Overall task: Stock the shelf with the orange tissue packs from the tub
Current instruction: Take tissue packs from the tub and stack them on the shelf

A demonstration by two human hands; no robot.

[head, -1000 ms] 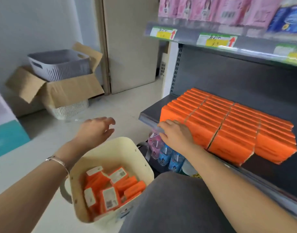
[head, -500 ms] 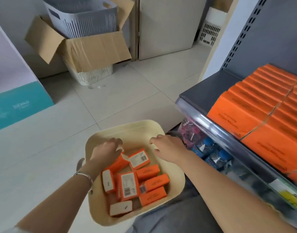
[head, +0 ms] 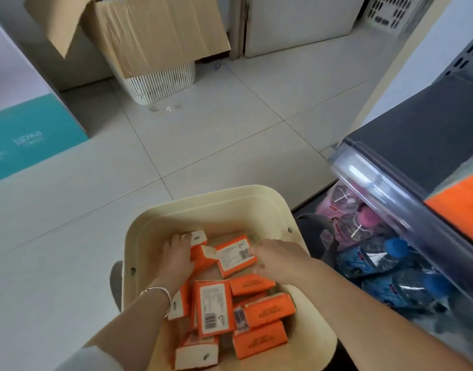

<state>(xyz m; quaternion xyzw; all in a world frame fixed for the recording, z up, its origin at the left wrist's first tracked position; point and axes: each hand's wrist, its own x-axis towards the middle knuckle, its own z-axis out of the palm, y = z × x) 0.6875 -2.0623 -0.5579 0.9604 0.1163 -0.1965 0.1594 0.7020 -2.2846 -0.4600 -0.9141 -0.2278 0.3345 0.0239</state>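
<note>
Head view | orange tissue packs (head: 264,311) lay loose in tub (head: 203,194), shelf (head: 417,135) beside | left hand (head: 176,257) curled round one; right hand (head: 279,259) over another, grip unclear | I judged them light, soft, film-slick: pinch long sides.

A small shop is showing: at 3 o'clock a grey retail shelf (head: 417,135) is carrying a clear label rail (head: 377,188) and orange tissue packs (head: 461,207), wrapped blue-capped goods (head: 377,259) are lying beneath, and at 11 o'clock a cardboard carton (head: 149,30) is standing on tiled floor (head: 203,145)
</note>
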